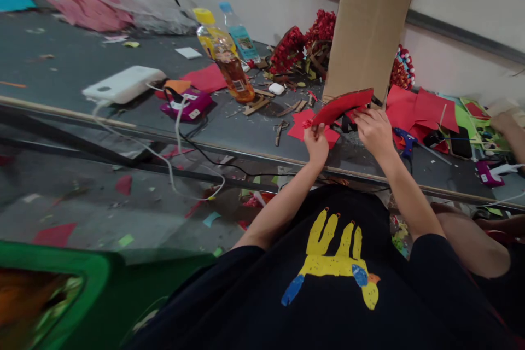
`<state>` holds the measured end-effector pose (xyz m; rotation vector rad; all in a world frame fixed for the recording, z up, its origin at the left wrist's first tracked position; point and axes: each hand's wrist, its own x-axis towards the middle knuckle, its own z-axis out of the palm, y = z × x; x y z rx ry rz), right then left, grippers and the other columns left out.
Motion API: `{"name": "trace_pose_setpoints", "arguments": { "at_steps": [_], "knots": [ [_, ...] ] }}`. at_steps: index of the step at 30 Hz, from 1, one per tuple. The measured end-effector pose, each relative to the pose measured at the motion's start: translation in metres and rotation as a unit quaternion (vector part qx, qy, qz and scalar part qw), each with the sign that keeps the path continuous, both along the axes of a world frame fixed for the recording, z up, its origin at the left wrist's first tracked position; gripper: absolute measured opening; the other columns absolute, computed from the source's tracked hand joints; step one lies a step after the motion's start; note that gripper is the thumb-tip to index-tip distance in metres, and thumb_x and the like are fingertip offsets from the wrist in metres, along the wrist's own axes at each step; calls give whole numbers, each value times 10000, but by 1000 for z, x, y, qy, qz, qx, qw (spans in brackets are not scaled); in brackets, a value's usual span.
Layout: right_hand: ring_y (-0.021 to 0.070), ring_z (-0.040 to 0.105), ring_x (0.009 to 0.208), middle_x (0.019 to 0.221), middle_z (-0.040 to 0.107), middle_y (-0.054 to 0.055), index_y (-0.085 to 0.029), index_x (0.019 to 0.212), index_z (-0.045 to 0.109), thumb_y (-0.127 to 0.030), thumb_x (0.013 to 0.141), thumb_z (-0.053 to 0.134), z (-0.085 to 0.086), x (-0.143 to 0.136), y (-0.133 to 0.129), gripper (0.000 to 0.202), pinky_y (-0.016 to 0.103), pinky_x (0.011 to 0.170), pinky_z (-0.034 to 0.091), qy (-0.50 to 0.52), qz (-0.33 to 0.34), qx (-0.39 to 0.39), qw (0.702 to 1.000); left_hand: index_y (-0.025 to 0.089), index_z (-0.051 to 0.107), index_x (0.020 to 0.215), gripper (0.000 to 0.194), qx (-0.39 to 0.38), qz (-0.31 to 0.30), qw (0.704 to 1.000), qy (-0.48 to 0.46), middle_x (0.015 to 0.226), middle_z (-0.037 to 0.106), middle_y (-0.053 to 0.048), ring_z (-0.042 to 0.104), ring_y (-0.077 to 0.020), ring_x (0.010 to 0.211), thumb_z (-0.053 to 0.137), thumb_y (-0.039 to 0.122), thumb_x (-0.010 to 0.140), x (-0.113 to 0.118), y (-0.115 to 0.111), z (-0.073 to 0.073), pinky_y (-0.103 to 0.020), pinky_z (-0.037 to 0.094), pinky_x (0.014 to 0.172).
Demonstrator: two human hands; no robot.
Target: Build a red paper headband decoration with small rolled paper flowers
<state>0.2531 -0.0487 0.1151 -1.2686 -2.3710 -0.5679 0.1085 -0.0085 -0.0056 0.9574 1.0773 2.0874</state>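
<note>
A curved piece of cardboard faced with red paper [343, 105] is held up over the table's front part. My left hand [317, 145] pinches its left end, thumb and fingers pressed together. My right hand [374, 128] grips the right end from below, with some of its fingers hidden. Beneath the piece lies red paper [300, 127] on the tabletop. A dark object [348, 123] shows partly between my hands; I cannot make out what it is. To the right of my right hand rests a blue glue gun [406, 141].
A cardboard panel [367, 27] leans on the wall. Two bottles, one with a yellow cap [225, 54] and one with a blue cap [241, 33], stand left. A white power strip [125, 85] trails cables over the edge. A green bin [98, 268] stands lower left. Another person's hand [511, 126] is at right.
</note>
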Motion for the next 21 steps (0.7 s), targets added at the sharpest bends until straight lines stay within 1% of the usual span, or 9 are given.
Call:
{"name": "trace_pose_setpoints", "arguments": {
  "at_steps": [4, 7, 10, 12, 14, 17, 21],
  "knots": [
    [224, 564, 1103, 1185, 681, 67, -184, 1184, 639, -166, 912, 397, -12, 23, -1, 364, 406, 967, 373, -9, -33, 8, 999, 172, 536, 734, 203, 5, 3, 1000, 13, 683, 563, -6, 617, -138, 701, 607, 337, 828, 0, -1, 2, -284, 529, 745],
    [216, 569, 1099, 1177, 687, 56, -210, 1188, 641, -160, 913, 386, -13, 38, -6, 378, 409, 979, 362, 11, -58, 38, 998, 164, 563, 731, 149, -14, 1, 1000, 26, 684, 589, -20, 621, -150, 699, 593, 269, 832, 0, -2, 3, -310, 536, 770],
    [215, 550, 1135, 1217, 666, 42, -245, 1230, 611, -167, 922, 376, -8, 36, -12, 396, 414, 998, 343, 11, -61, 62, 996, 162, 601, 791, 110, -10, -8, 1000, 25, 752, 631, -45, 641, -169, 762, 563, 250, 844, 1, -4, 6, -337, 536, 819],
    [218, 532, 1156, 1247, 649, 42, -248, 1259, 588, -173, 927, 375, -5, 28, -12, 402, 403, 985, 344, -9, -48, 53, 997, 163, 617, 836, 113, 1, -13, 999, 31, 798, 648, -57, 647, -177, 798, 556, 257, 845, 1, -6, 7, -348, 532, 844],
    [222, 526, 1153, 1254, 644, 53, -229, 1265, 584, -177, 932, 368, -6, 19, -8, 400, 387, 950, 355, -32, -36, 27, 998, 162, 621, 840, 124, 9, -9, 999, 44, 799, 648, -58, 643, -180, 804, 553, 266, 844, 0, -7, 8, -354, 526, 857],
    [229, 521, 1143, 1248, 645, 75, -189, 1252, 595, -178, 935, 356, -14, 16, 2, 397, 376, 908, 358, -47, -38, -3, 998, 160, 609, 785, 151, 2, 8, 998, 61, 748, 628, -49, 624, -175, 767, 540, 276, 852, -2, -8, 9, -353, 519, 854],
    [233, 520, 1127, 1241, 648, 83, -186, 1248, 597, -173, 920, 377, -27, 31, 5, 396, 384, 901, 352, -24, -79, 7, 997, 166, 583, 735, 141, -22, 16, 998, 49, 698, 599, -32, 606, -165, 716, 563, 257, 841, -2, -6, 9, -343, 521, 829]
  ]
}}
